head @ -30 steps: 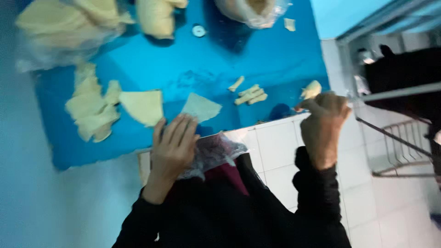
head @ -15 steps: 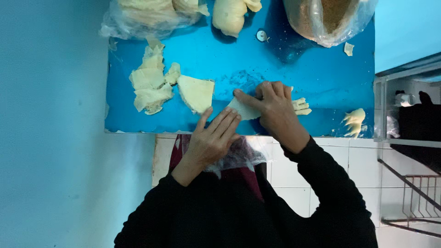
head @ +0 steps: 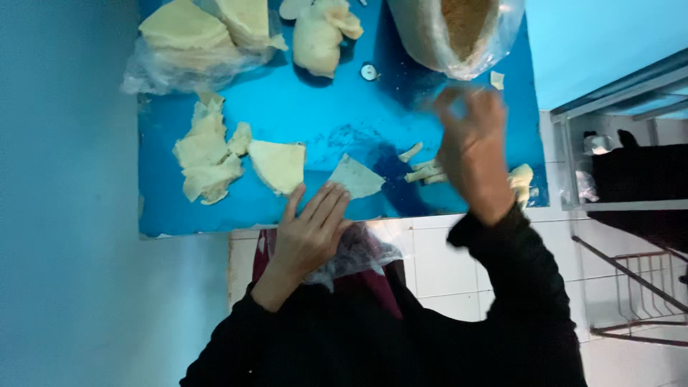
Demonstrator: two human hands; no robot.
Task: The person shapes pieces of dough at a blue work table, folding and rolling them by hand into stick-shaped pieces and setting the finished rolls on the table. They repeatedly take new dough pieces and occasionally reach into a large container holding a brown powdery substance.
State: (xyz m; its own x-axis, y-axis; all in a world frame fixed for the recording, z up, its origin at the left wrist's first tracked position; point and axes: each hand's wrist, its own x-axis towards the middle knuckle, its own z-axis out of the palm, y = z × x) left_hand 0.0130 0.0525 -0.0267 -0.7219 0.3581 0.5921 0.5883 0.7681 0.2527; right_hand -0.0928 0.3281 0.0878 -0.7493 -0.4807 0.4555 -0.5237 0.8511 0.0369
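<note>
Lying flat at the centre of the frame, a pale triangular dough sheet (head: 356,177) sits on the blue table (head: 322,122), near its lower edge. Left of it rests another folded triangle (head: 279,165), then a heap of dough scraps (head: 204,154); dough strips (head: 423,168) lie to the right. A bag of filling (head: 459,32) stands at upper right, white floor tiles (head: 437,265) below. The left hand (head: 309,233) lies flat, fingers spread open, fingertips touching the sheet's lower corner. The right hand (head: 469,147) hovers blurred above the strips, fingers loosely curled, holding nothing I can make out.
</note>
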